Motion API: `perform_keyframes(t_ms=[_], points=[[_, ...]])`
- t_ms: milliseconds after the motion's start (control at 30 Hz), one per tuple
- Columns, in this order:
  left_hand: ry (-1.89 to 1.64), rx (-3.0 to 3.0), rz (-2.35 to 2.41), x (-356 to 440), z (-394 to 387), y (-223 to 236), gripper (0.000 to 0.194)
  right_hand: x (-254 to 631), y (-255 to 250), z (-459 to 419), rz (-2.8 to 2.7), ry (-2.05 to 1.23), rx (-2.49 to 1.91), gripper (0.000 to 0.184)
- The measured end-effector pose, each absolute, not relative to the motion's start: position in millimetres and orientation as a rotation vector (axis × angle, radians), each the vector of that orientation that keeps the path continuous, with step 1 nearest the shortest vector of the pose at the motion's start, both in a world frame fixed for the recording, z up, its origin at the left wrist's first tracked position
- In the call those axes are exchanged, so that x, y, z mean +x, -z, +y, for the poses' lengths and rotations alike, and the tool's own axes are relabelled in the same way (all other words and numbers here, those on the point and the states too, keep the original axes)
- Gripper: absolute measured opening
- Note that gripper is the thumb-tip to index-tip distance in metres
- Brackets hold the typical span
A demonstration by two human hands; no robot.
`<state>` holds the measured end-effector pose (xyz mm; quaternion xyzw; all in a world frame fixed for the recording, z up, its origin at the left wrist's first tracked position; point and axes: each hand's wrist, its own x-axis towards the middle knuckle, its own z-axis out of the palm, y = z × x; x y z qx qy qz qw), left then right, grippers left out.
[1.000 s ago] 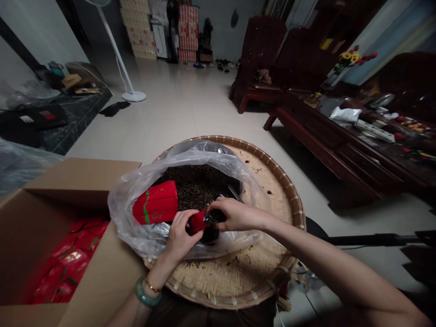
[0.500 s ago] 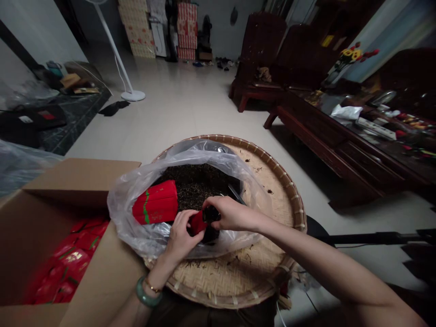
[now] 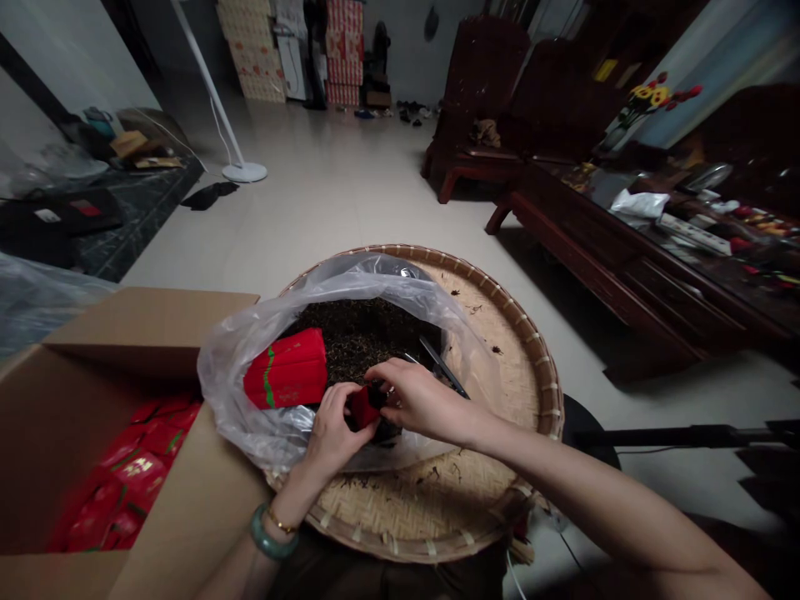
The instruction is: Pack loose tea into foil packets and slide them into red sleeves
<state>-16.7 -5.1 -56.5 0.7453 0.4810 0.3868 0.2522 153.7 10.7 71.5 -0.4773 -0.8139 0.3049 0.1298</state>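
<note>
Over the plastic bag (image 3: 375, 287), both hands (image 3: 334, 429) (image 3: 417, 398) clasp a red packet (image 3: 363, 408) between them.

The small packet (image 3: 364, 410) is red, and so is the larger bundle (image 3: 298, 369), which bears a ragged bright-green stripe. The loose leaves (image 3: 359, 337) are blackish brown, flecked with gold. The plastic bag (image 3: 234, 346) is a cloudy, see-through white. The round tray (image 3: 431, 504) is straw-tan in a zigzag weave, its browner rim marked by pale bindings at intervals. The cardboard box (image 3: 187, 500) is plain brown; the packets (image 3: 137, 467) inside are red with green stripes and gold marks. The bangle (image 3: 266, 540) is milky green, the thin bracelet (image 3: 281, 525) gold. The far stacked cartons (image 3: 343, 42) show red and white.
</note>
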Motion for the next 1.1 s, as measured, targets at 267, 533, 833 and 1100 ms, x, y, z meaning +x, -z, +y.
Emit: perform_keyframes(t_ms=[267,533,833,1100], points=[[-1.041,2.004,1.317,-17,-5,57,0.039,156,-67,9,-2.220,-1.071,-1.275,0.034],[-1.049,1.902,1.308,-18,-7,63,0.044,166,-48,-2,-2.135,-0.934,-1.345,0.042],[-0.828,1.790,1.230,-23,-2,51,0.057,164,-24,-3,-1.919,-0.974,-1.361,0.019],[-0.780,1.809,1.143,-20,3,50,0.028,179,-21,3,-1.623,-0.968,-1.358,0.016]])
